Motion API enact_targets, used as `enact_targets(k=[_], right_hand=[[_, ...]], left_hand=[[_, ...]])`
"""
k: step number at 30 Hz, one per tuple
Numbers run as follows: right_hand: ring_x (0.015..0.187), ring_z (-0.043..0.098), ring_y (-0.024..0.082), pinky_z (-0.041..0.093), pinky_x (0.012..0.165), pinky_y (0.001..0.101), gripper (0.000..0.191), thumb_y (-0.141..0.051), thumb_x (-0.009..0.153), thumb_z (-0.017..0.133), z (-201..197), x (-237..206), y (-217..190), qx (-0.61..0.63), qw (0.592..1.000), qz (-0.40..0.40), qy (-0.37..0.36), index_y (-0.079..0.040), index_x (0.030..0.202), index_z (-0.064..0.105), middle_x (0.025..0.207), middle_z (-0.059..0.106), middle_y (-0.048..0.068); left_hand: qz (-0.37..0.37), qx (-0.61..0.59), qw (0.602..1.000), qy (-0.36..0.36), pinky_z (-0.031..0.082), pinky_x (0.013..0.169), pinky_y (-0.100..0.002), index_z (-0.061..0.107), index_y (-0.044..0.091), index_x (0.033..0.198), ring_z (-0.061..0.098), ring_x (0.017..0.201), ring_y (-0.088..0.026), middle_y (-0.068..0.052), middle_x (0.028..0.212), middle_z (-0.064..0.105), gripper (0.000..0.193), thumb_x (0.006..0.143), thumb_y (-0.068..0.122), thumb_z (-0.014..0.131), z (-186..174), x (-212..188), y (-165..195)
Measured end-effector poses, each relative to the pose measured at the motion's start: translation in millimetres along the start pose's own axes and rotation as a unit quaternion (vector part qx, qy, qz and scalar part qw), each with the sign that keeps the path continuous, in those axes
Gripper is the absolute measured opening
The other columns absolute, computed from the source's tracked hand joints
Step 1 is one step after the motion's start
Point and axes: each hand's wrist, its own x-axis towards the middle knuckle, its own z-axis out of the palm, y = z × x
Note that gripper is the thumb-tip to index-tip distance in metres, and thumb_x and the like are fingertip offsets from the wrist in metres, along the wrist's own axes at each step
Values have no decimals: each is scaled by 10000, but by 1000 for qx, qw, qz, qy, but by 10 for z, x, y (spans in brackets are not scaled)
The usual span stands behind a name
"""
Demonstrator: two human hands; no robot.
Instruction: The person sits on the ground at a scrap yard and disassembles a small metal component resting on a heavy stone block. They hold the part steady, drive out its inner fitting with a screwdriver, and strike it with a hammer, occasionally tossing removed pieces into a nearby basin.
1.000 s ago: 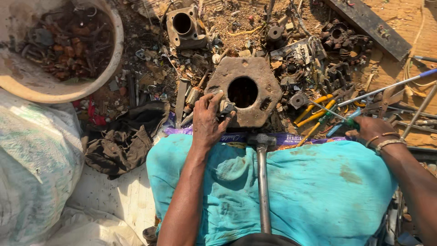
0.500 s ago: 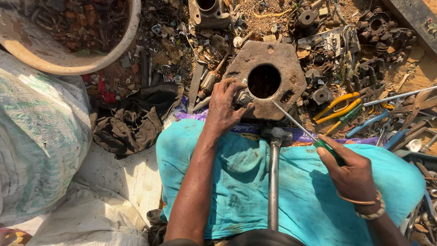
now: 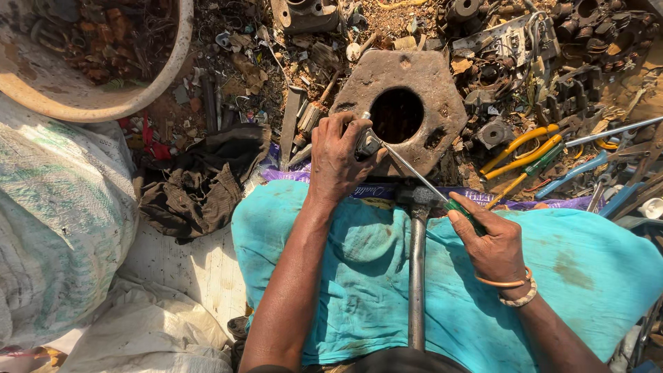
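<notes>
My left hand [image 3: 338, 162] grips a small metal part [image 3: 367, 144] and holds it against the near edge of a heavy rusty plate with a round hole [image 3: 407, 110]. My right hand [image 3: 494, 242] holds a green-handled screwdriver [image 3: 421, 181]. Its thin shaft slants up to the left, and its tip meets the small part at my left fingers. A hammer [image 3: 416, 262] lies across the turquoise cloth [image 3: 359, 276] on my lap, between my two arms.
A round basin of rusty scrap [image 3: 97, 55] sits at top left, a white woven sack [image 3: 55, 221] at left, a dark rag [image 3: 200, 179] beside it. Yellow-handled pliers [image 3: 521, 148], blue-handled tools [image 3: 573, 173] and several scrap metal parts lie at right.
My right hand picked up the screwdriver from the tool pile at right and brought its tip to the part in my left hand. The view has drawn closer.
</notes>
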Motion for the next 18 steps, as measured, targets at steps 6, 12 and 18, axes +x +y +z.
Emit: enact_targets(k=[6,12,18], right_hand=[[812,702,121,548,725,276,385,-217,926,761,0,-33,5,-24,999,32,1,-77,1284,739,1027,795,122],[732,657,68,532,634,260,390,-227,942,744,12,-41,3,-7,1000,14,-5,-84,1303,719,959,788,82],[699,613,57,506,603,259,386,-214,943,745,7,-6,-46,0,1000,21,-10,-79,1304,718,894,765,57]], left_hand=[[-6,7,1000,-11,447,948,-455,652,143,1227,560,1146,-295,-92,1211,594,612,701,271,936,21,-31,-27],[0,16,1000,-8,448,962,-455,648,154,1229,555,1141,-283,-96,1214,589,608,727,324,946,57,-38,-59],[-17,1,1000,-22,447,965,-453,648,166,1248,552,1158,-281,-87,1224,590,609,728,315,929,28,-37,-44]])
